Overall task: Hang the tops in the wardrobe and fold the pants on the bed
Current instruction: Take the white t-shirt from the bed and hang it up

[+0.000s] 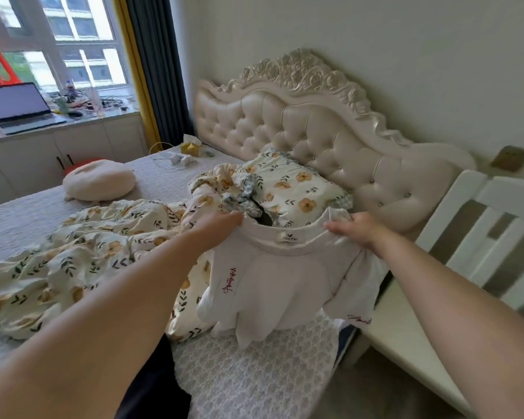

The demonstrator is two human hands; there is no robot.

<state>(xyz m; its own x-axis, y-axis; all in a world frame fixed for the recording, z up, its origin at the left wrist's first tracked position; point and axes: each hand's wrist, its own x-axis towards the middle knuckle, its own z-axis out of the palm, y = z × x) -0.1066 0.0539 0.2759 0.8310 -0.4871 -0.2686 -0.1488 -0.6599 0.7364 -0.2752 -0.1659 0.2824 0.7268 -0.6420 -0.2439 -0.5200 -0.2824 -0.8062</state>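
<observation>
The left hand (221, 229) grips one shoulder of a white T-shirt (285, 279) with red script lettering and a neck label. It hangs collar up, hem down, long axis vertical, over the bed (254, 373). The right hand (357, 231) pinches the other shoulder.

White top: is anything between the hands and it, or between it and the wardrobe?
Nothing does at the hands: the left hand and right hand each grip the top by its neckline, its hem hanging over the bed. No wardrobe is in view, so that path cannot be judged.
</observation>
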